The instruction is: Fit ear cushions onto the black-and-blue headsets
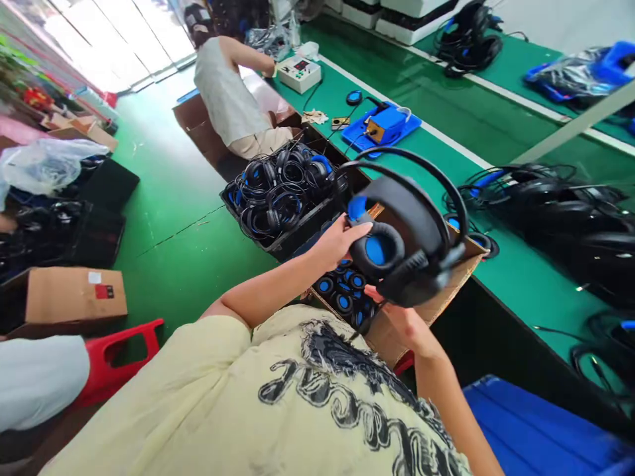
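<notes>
I hold a black headset (404, 225) with blue inner ear pads in front of my chest. My left hand (337, 241) grips the near ear cup from the left, fingers curled over its pad. My right hand (404, 317) supports the other ear cup from below, mostly hidden behind it. Under the headset is an open cardboard box (446, 291) holding several blue-centred ear pads (342, 291).
A black tray of several finished headsets (282, 192) lies on the floor to the left. The green bench (520, 277) at right carries a pile of black headsets (570, 218), a blue tray (381, 125) and a white meter (299, 71). Another person (228, 92) sits ahead. A red stool (119, 357) is at left.
</notes>
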Demonstrator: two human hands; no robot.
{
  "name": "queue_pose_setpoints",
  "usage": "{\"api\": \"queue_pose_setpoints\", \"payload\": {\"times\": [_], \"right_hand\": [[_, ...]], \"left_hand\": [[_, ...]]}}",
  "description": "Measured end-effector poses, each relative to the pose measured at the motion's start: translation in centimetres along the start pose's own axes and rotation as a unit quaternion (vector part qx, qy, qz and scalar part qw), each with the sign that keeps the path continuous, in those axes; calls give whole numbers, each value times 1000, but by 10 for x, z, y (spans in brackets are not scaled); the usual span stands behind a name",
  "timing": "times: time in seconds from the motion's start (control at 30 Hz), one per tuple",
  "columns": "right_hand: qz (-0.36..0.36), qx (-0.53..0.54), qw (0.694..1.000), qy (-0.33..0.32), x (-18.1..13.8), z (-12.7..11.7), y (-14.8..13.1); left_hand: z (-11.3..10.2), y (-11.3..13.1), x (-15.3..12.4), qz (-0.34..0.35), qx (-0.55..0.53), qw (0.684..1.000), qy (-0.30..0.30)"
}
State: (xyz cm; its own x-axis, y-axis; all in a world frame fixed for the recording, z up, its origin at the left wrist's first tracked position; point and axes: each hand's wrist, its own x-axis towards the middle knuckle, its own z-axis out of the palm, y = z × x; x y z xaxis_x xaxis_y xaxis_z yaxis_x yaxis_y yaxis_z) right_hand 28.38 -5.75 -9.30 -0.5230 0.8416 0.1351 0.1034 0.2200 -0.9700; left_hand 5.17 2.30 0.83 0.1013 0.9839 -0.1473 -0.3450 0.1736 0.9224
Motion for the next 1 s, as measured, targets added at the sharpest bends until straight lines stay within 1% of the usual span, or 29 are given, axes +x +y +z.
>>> {"api": "queue_pose_setpoints", "payload": {"times": [0.07,0.1,0.13,0.17,0.2,0.27,0.33,0.4,0.47,0.53,0.6,0.63,0.67,0.7,0.73,0.77,0.8,0.87,0.9,0.97,1.0], "right_hand": [[29,41,997,-65,-1,12,18],[58,44,993,-89,0,21,28],[95,37,990,-98,2,30,39],[130,23,987,-92,6,38,50],[158,14,984,-76,11,47,61],[192,14,981,-27,23,58,80],[210,21,977,26,37,60,94],[226,35,971,75,53,56,100],[236,54,959,147,71,51,96],[226,66,941,241,97,54,82],[185,74,922,331,134,68,58],[155,77,917,360,157,79,42],[105,91,917,375,181,93,25],[56,106,924,363,206,108,6],[17,119,935,335,230,123,-12],[-7,140,945,297,253,138,-28],[-14,169,952,255,273,152,-44],[10,236,958,161,303,176,-66],[30,265,957,114,313,184,-72],[60,296,953,35,328,195,-77],[65,298,952,11,334,198,-76]], "left_hand": [[-15,4,-3,-94,-84,991,48],[-23,6,-5,-126,-120,983,65],[-32,8,-8,-145,-155,974,82],[-41,11,-12,-153,-186,965,102],[-50,14,-15,-154,-211,957,124],[-71,21,-19,-155,-229,945,174],[-96,29,-19,-160,-218,938,218],[-127,36,-14,-158,-193,934,255],[-163,43,-7,-141,-157,941,266],[-201,51,4,-121,-114,956,243],[-237,58,15,-111,-68,973,189],[-252,62,21,-112,-46,980,160],[-266,66,27,-116,-26,983,136],[-278,70,32,-121,-6,985,122],[-288,74,36,-124,11,985,117],[-298,79,39,-123,23,985,119],[-306,83,41,-119,31,985,123],[-322,90,39,-106,22,988,112],[-330,93,36,-99,4,991,93],[-346,95,27,-78,-37,995,58],[-354,95,21,-66,-54,995,50]]}}
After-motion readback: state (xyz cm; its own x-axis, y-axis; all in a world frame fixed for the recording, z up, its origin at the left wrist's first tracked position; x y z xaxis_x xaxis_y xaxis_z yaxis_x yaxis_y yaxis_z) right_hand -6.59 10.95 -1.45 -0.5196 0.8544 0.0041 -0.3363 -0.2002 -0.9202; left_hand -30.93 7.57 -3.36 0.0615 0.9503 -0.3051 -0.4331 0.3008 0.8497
